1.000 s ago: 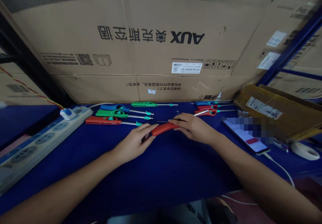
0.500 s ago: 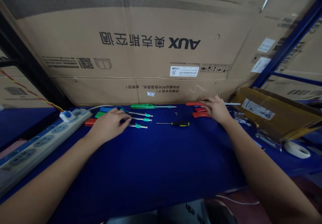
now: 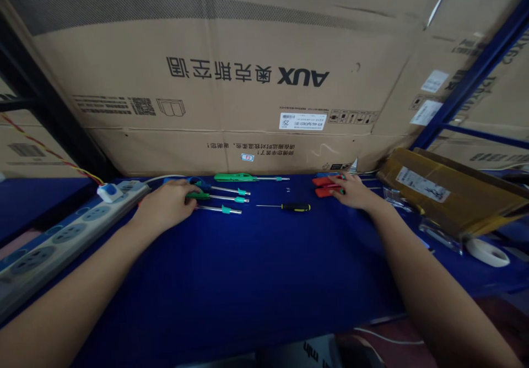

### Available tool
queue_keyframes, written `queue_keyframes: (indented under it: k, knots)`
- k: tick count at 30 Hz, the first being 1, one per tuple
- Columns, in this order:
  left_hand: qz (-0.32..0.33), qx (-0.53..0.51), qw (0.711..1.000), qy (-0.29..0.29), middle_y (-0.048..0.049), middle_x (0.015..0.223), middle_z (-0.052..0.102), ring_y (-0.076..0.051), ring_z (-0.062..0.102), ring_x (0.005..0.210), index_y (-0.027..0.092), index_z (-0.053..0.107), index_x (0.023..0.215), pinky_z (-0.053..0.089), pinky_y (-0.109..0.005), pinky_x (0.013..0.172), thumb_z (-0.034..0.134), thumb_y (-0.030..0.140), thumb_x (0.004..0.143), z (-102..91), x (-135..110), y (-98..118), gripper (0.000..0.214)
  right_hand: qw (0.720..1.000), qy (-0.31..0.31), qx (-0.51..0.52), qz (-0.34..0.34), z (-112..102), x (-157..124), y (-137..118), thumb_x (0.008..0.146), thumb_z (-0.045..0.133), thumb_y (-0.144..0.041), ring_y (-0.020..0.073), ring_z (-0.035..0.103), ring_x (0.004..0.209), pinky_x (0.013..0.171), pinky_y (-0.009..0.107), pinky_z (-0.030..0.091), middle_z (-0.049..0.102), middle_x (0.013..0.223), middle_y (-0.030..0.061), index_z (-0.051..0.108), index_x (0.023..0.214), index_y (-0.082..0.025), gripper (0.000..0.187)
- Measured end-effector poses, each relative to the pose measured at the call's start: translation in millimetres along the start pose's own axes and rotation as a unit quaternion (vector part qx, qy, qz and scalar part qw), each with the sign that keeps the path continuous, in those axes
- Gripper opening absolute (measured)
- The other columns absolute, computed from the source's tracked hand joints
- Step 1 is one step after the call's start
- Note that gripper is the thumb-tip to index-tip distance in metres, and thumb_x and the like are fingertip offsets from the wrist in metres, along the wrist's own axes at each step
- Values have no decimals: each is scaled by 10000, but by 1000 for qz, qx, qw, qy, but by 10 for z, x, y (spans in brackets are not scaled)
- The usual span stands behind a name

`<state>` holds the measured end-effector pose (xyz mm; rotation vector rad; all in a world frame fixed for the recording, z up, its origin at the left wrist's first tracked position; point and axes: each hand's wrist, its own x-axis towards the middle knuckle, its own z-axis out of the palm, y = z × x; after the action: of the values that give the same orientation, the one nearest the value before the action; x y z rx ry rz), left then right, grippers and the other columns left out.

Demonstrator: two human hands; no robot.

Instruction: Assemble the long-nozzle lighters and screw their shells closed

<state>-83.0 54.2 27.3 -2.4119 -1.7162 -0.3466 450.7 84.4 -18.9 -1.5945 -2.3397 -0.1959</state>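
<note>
On the left, my left hand (image 3: 169, 200) is closed around the handle of a green-handled long-nosed lighter (image 3: 199, 195), its metal tube pointing right. A blue lighter (image 3: 200, 183) lies just behind it; another lighter's metal tube (image 3: 210, 209) shows in front, its handle mostly covered by the hand. My right hand (image 3: 357, 191) pinches at red-handled lighters (image 3: 327, 192) lying side by side, their far ends hidden under the fingers. Between the hands are a green lighter (image 3: 235, 177) near the cardboard and a black-and-yellow screwdriver (image 3: 295, 207), its shaft pointing left.
A large cardboard box (image 3: 248, 103) stands upright behind the blue surface (image 3: 256, 269). At left lies a power strip (image 3: 78, 227) with a plugged-in cord. On the right are a brown taped package (image 3: 438, 197), clear plastic wrapping (image 3: 440, 233) and a white roll (image 3: 487, 252).
My left hand has shifted left and now grips the green-handled lighter. My right hand has come slightly nearer, and the red lighter it held at the back now lies closer to the others.
</note>
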Motion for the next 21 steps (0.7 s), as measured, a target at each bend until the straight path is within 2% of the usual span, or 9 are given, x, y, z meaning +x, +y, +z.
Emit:
queue_keyframes:
  k: [3,7,11,16,18,21]
  knots:
    - [-11,24,999,-22,-163,1252,676,-398,612,1216,138,711,1180,516,-517,1025,490,156,859,-40,-12,-30,390,993,-30,-45,105,67,28,-117,983,624,-370,239,647,1115,935,462,569,620,1317,105,601,1297,-184,366]
    - [-39,44,996,-62,-207,1264,656,-438,598,1219,104,687,1182,513,-568,998,520,90,798,-28,6,-42,419,977,-51,-69,195,114,79,-239,981,628,-372,239,650,1107,925,459,573,623,1308,104,598,1299,-177,374]
    - [-38,42,994,-92,-201,1237,642,-407,627,1167,117,685,1148,532,-523,956,513,115,819,-3,8,-25,371,970,-39,-74,227,91,128,-272,983,624,-369,236,651,1104,925,455,573,623,1308,104,601,1295,-181,364]
    - [-28,33,993,-109,-136,1228,623,-335,631,1130,193,719,1092,525,-426,961,578,154,794,-4,3,-16,333,968,-16,-72,242,104,162,-277,981,627,-368,237,652,1102,922,455,574,624,1305,104,600,1295,-178,368]
    - [-24,26,993,-109,-142,1218,612,-336,628,1103,188,731,1067,520,-429,945,593,145,774,-2,2,-32,327,967,-4,-66,246,122,153,-288,982,627,-370,231,652,1097,920,453,575,625,1304,97,601,1292,-182,363]
    - [-19,8,995,-98,-148,1149,613,-333,633,1009,165,741,1045,521,-436,858,589,119,754,-1,-20,-76,331,966,20,-49,254,121,120,-317,976,625,-367,295,610,1216,1003,511,532,579,1389,151,574,1350,-168,427]
